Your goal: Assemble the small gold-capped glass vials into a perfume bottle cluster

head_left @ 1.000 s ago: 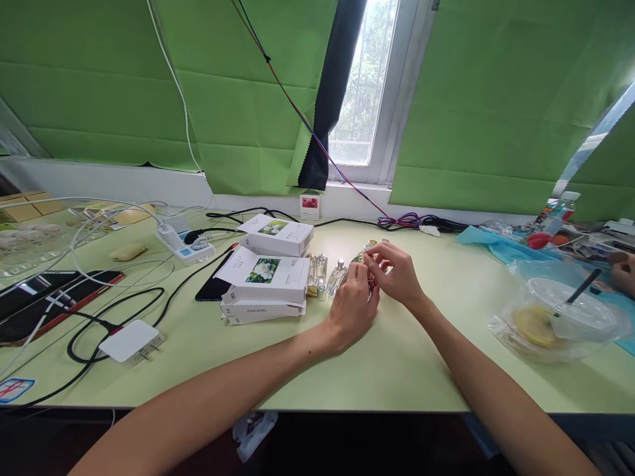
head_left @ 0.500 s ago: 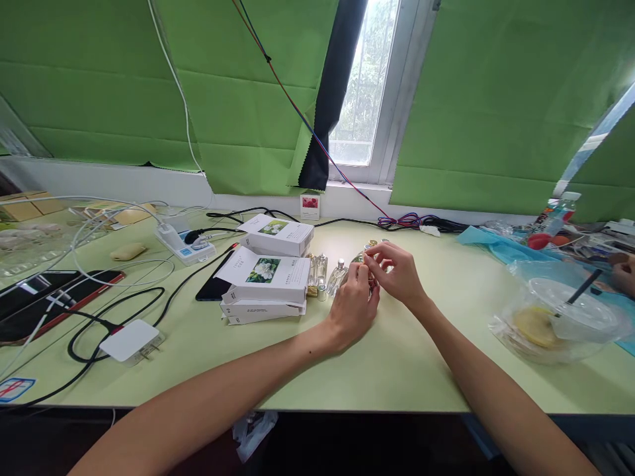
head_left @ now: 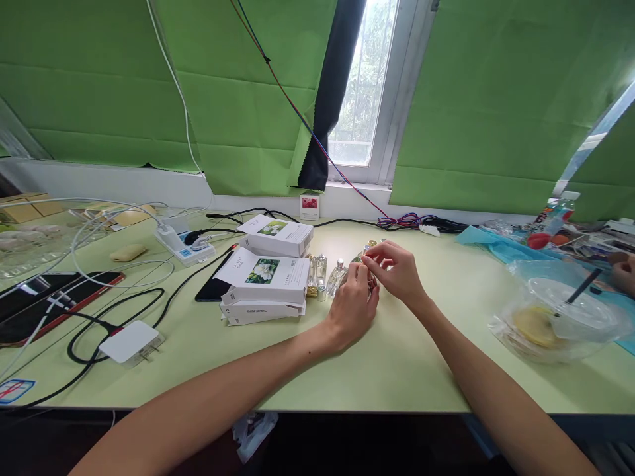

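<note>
Head: both hands (head_left: 352, 303) together, fingers (head_left: 391, 253) bent

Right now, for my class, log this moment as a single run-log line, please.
left hand + right hand: fingertips close together | holding: unclear | nearby: small bottles, white boxes

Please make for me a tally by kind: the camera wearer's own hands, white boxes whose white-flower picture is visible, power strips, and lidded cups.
Left hand and right hand: 2
Nearer flower box and farther flower box: 2
Power strip: 1
Lidded cup: 1
Total: 6
</note>
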A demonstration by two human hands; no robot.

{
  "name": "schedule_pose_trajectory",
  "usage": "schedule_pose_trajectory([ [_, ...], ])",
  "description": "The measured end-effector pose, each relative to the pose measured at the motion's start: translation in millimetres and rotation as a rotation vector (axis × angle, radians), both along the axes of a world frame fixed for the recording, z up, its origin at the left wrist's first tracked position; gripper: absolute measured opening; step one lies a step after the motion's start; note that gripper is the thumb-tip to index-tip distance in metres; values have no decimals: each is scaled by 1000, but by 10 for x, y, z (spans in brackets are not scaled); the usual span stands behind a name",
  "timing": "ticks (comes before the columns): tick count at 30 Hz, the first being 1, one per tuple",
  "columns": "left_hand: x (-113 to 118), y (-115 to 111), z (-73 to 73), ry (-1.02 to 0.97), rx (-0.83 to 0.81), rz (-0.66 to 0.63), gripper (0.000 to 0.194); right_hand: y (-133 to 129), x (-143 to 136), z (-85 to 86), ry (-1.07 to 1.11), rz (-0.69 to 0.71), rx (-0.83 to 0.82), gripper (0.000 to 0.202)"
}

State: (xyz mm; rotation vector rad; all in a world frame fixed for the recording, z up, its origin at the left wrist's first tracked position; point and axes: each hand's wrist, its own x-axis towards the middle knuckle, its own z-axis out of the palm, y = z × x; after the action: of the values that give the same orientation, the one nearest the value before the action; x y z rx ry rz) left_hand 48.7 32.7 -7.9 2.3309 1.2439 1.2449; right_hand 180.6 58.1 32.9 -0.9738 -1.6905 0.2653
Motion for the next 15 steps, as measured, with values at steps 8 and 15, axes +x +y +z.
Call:
schedule_pose_trajectory([
  [8, -10, -10, 11, 6, 6, -13, 18, -10, -5, -27, -66, 11, 34, 23],
  [15, -7, -14, 9, 6, 24, -2, 19, -12, 0, -20, -24, 13, 6, 25],
])
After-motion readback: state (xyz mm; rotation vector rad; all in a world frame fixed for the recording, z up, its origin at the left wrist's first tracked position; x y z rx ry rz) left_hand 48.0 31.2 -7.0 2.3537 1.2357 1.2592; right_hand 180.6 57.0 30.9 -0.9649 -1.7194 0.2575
